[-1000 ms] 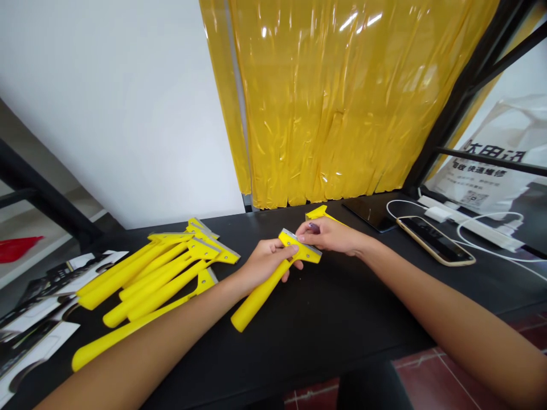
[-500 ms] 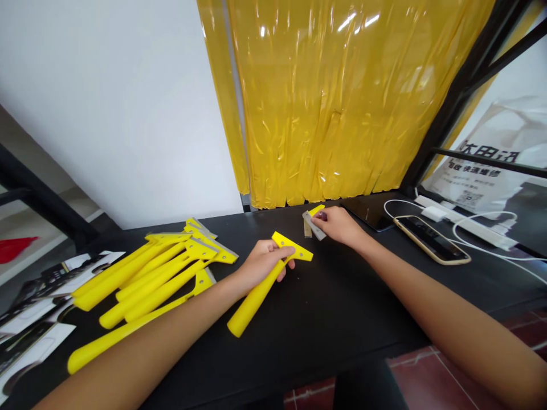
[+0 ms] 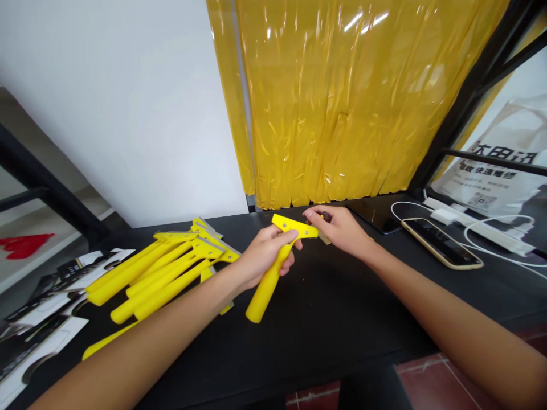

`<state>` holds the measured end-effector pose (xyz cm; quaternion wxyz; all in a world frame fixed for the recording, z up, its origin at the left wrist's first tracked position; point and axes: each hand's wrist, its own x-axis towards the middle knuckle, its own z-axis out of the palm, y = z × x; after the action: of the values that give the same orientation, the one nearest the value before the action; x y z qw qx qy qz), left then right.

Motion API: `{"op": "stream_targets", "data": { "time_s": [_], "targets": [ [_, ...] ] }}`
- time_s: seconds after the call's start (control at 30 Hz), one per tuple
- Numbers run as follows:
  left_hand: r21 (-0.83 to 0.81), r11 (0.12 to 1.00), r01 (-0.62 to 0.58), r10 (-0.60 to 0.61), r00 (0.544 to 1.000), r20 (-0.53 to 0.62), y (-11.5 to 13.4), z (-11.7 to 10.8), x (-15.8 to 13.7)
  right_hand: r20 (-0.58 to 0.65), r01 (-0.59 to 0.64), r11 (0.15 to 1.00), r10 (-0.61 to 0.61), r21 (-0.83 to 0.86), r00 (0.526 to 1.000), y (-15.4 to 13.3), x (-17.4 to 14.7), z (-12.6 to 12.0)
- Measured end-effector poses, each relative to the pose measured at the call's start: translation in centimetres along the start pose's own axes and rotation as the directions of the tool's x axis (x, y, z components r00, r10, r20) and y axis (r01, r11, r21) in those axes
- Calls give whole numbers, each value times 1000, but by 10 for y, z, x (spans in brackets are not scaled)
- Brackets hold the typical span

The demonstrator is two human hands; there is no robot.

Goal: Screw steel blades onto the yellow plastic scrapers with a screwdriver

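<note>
My left hand (image 3: 271, 253) is closed round the neck of a yellow scraper (image 3: 267, 290), thumb on its head by two screws. The head points up and away from me, the handle down toward me. Just right of the head, my right hand (image 3: 339, 228) has its thumb and fingers pinched together. The metal plate seen in those fingers earlier is now mostly hidden behind them and the scraper head. A small tan-grey strip (image 3: 325, 239) shows below the right fingers. Left of my left forearm lies a pile of yellow scrapers (image 3: 166, 270) with grey metal edges.
Printed cards (image 3: 64, 299) lie at the far left of the black table (image 3: 325, 330). To the right are a dark tablet (image 3: 376, 213), a phone (image 3: 442, 244), a power strip (image 3: 482, 225) and white cables. A yellow strip curtain (image 3: 329, 114) hangs behind.
My right hand has moved left to the scraper head, and the grey plate in its fingers has gone largely out of sight. The left hand keeps hold of the scraper, its handle now more upright.
</note>
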<state>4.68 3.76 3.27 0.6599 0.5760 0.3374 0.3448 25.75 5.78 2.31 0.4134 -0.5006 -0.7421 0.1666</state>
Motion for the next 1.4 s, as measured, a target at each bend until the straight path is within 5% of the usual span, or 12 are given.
{"op": "stream_targets", "data": {
  "time_s": [0.1, 0.27, 0.5, 0.63, 0.73, 0.83, 1.0, 1.1, 1.2, 1.4],
  "targets": [
    [234, 970, -64, 69, 997, -16, 25, 1, -5, -25, -1, 987, 5, 163, 1000, -6, -1, 0],
    [366, 930, -37, 58, 997, -44, 34, -9, -2, 41, -26, 949, 14, 314, 999, -12, -1, -3],
    [759, 636, -140, 159, 986, 49, -4, -22, 8, 146, 86, 994, -95, 65, 985, -16, -8, 2],
    [813, 521, -258, 259, 956, 137, -20, -20, 8, 298, 129, 992, -119, -15, 947, -14, -11, 6],
    [837, 485, -254, 280, 952, 127, -24, -19, 9, 354, 278, 959, -243, -52, 903, -10, -12, 8],
    [824, 528, -207, 219, 970, 103, -16, -19, 9, 362, 419, 905, -369, -68, 856, -4, -10, 7],
    [588, 801, -115, 66, 992, 104, 1, -29, 13, 307, 510, 860, -478, -29, 823, -3, -6, -11],
    [412, 909, 61, -74, 997, 15, -5, -44, 22, 303, 532, 847, -501, -23, 811, -5, -4, -22],
    [380, 915, 136, -121, 991, -61, -19, -55, 32, 340, 538, 842, -497, -32, 798, -6, -4, -24],
    [444, 896, -18, -30, 995, 100, -19, -51, 30, 379, 579, 814, -522, -46, 764, -2, -6, -15]
  ]
}}
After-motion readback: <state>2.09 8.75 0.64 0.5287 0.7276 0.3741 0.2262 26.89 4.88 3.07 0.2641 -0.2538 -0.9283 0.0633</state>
